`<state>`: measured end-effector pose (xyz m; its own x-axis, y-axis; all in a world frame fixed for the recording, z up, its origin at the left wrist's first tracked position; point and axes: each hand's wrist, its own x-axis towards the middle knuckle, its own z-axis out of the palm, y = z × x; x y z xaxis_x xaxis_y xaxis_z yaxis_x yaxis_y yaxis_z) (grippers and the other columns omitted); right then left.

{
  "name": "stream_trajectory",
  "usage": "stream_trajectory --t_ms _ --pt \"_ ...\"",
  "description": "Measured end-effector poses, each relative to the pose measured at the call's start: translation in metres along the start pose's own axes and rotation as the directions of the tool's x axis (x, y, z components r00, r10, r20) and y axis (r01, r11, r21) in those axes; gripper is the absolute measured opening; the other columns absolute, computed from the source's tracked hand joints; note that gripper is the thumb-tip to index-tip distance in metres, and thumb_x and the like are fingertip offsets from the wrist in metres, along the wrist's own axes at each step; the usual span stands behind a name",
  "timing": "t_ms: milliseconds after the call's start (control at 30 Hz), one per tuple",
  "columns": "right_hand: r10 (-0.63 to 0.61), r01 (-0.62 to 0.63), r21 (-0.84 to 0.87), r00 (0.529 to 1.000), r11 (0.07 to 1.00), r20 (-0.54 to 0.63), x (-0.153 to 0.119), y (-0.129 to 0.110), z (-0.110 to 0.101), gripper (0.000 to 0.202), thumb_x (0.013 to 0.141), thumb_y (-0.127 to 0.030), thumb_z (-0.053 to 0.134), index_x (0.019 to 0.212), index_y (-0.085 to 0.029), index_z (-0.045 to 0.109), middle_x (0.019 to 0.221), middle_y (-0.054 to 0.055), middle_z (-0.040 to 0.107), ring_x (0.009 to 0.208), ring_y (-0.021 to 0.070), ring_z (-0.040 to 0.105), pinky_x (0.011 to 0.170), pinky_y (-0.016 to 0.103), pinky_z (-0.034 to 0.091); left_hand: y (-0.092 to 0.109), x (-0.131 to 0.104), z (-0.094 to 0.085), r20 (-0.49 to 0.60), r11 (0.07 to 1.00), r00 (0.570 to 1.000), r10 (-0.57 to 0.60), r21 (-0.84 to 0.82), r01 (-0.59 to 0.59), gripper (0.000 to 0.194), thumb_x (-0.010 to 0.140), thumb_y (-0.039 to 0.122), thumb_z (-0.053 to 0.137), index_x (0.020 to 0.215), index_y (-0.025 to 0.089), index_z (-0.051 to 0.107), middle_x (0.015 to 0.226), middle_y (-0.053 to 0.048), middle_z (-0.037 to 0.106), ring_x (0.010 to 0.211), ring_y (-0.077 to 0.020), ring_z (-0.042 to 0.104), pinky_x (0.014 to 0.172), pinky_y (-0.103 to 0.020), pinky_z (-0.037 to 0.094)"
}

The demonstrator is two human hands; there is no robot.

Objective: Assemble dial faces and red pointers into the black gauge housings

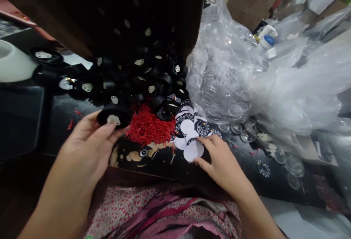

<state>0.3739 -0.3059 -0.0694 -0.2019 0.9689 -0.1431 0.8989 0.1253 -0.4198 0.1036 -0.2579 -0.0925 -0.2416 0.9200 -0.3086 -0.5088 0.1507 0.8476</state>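
Observation:
My left hand (87,147) grips a round black housing (122,116), the thumb pressing on a small whitish plate at its centre. On the right, my right hand (219,158) has thumb and fingertips at the edge of a white dial disc (193,151), which lies at the front of an overlapping heap of dial discs (203,127). Some discs show black faces with white markings, others plain white backs. Between the hands sits a pile of thin red pointers (150,125). Behind it, many similar black housings (152,89) with whitish plates spill from a dark box.
A large dark box (137,4) looms over the back. Clear plastic bags (219,67) with transparent rings fill the right, and loose rings (248,133) lie in front. A screwdriver-like small part (172,156) rests near the table's edge. A white container (13,61) stands left.

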Motion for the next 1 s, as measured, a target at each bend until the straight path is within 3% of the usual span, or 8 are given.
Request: stream_trajectory --t_ms 100,200,300,500,667,767,900,1000 --pt "0.014 -0.013 -0.057 1.0 0.998 0.005 0.0 0.001 0.0 0.042 0.082 -0.027 0.075 0.121 -0.018 0.062 0.115 0.013 0.059 0.108 0.0324 0.055 0.093 0.052 0.046 -0.015 -0.031 0.006 0.022 0.992 0.994 -0.103 -0.074 0.105 0.013 0.085 0.018 0.067 0.095 0.027 0.067 0.09 0.004 0.077 0.086 -0.0173 0.072 0.081 -0.03 0.06" --pt "-0.032 0.032 0.0 0.999 0.999 0.008 -0.001 -0.003 0.001 0.044 0.084 -0.03 0.074 0.125 -0.021 0.06 0.119 0.012 0.057 0.111 0.0311 0.054 0.095 0.05 0.046 -0.028 -0.058 0.016 0.096 0.939 0.939 -0.329 -0.076 0.337 0.021 0.086 0.024 0.068 0.107 0.025 0.066 0.102 -0.007 0.077 0.088 -0.0205 0.073 0.081 -0.031 0.06" --pt "-0.054 0.054 -0.001 0.998 0.999 -0.009 0.002 -0.005 0.005 0.044 0.084 -0.031 0.073 0.125 -0.024 0.059 0.12 0.012 0.057 0.113 0.0312 0.054 0.096 0.05 0.046 -0.038 -0.073 0.022 0.186 0.89 0.882 -0.432 -0.073 0.451 0.028 0.086 0.027 0.069 0.114 0.024 0.066 0.115 -0.009 0.074 0.096 -0.0215 0.071 0.086 -0.03 0.058" --pt "-0.018 0.023 0.042 0.993 0.999 -0.117 0.016 0.004 0.013 0.031 0.086 -0.019 0.063 0.117 -0.019 0.059 0.116 0.013 0.058 0.109 0.03 0.056 0.093 0.049 0.046 -0.045 -0.076 0.025 0.198 0.877 0.869 -0.454 -0.077 0.475 0.028 0.091 0.039 0.062 0.11 0.02 0.071 0.12 -0.01 0.071 0.11 -0.0238 0.066 0.089 -0.031 0.057" --pt "-0.043 0.075 0.157 0.978 0.985 -0.203 0.015 -0.006 0.015 0.023 0.091 -0.012 0.051 0.112 -0.019 0.059 0.106 0.009 0.066 0.097 0.0246 0.061 0.089 0.044 0.046 -0.049 -0.075 0.033 0.194 0.84 0.851 -0.488 -0.161 0.518 0.036 0.092 0.04 0.06 0.124 0.024 0.064 0.125 -0.009 0.07 0.11 -0.025 0.067 0.094 -0.036 0.056" --pt "-0.084 0.115 0.277 0.989 0.954 -0.123 0.01 -0.021 0.016 0.029 0.093 -0.016 0.052 0.121 -0.02 0.06 0.104 0.008 0.067 0.093 0.0217 0.062 0.086 0.039 0.048 -0.051 -0.075 0.042 0.214 0.826 0.854 -0.474 -0.227 0.515 0.039 0.095 0.039 0.056 0.132 0.027 0.059 0.133 -0.006 0.066 0.122 -0.024 0.061 0.101 -0.035 0.052" --pt "-0.057 0.059 0.534 0.998 0.844 -0.021 0.008 -0.029 0.014 0.043 0.087 -0.019 0.065 0.129 -0.021 0.057 0.095 0.003 0.066 0.084 0.017 0.063 0.079 0.032 0.051 -0.052 -0.075 0.047 0.216 0.8 0.835 -0.505 -0.245 0.547 0.041 0.096 0.041 0.055 0.134 0.026 0.058 0.135 -0.006 0.065 0.126 -0.0243 0.058 0.104 -0.036 0.05" --pt "0.03 0.008 0.617 0.998 0.787 -0.052 0.009 -0.026 0.01 0.018 0.089 -0.02 0.062 0.106 -0.021 0.066 0.079 -0.001 0.063 0.073 0.0143 0.06 0.07 0.027 0.048 -0.052 -0.075 0.047 0.209 0.799 0.833 -0.512 -0.239 0.552 0.039 0.095 0.04 0.057 0.129 0.024 0.062 0.133 -0.007 0.066 0.124 -0.0248 0.06 0.103 -0.036 0.051"
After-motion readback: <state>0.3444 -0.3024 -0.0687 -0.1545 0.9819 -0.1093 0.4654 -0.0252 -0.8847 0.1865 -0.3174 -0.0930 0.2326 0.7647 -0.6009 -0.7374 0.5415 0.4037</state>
